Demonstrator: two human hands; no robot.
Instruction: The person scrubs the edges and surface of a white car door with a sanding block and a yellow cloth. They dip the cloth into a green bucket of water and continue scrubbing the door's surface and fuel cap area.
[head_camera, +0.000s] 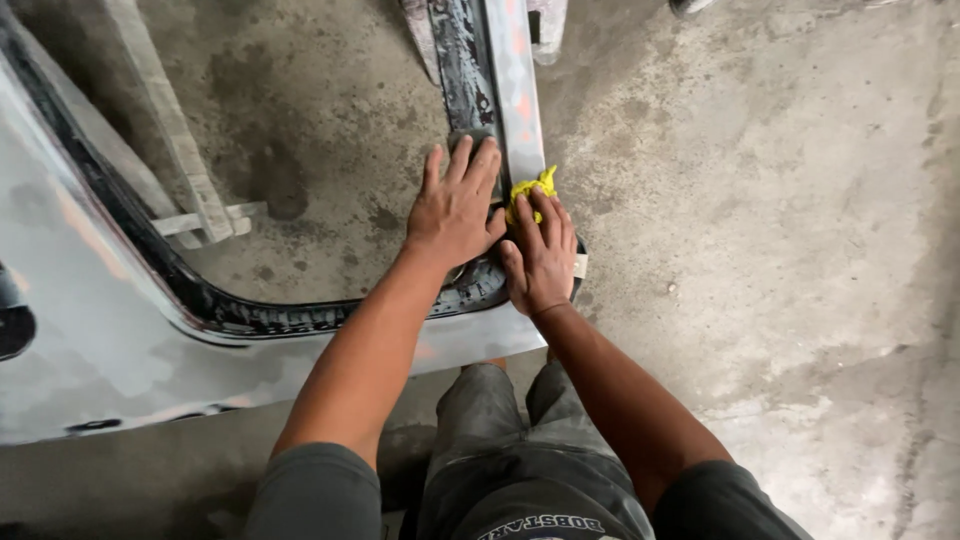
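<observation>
Head view: a grey car body panel (120, 340) lies low over the concrete floor (780, 220), its sanded, patchy surface filling the left side of the picture. From the panel's lower edge a narrow pillar section (515, 90) runs straight away from the person toward the top of the frame, so its long axis points up the picture, while the wider part of the panel stretches off to the left. A dark inner channel (465, 70) follows the pillar and curves round into the black edge along the panel.

The left hand (455, 210) lies flat, palm down, fingers spread and apart, on the dark channel where the pillar meets the curve; it clasps nothing. The right hand (540, 260) sits just beside it, touching at the thumb side, its grip pressed down on a crumpled yellow cloth (532, 190) against the pillar's pale face; the cloth shows beyond the fingertips.

A wooden support (175, 130) stands on the floor behind the panel. The person's grey trousers (500, 430) show below, between the forearms.
</observation>
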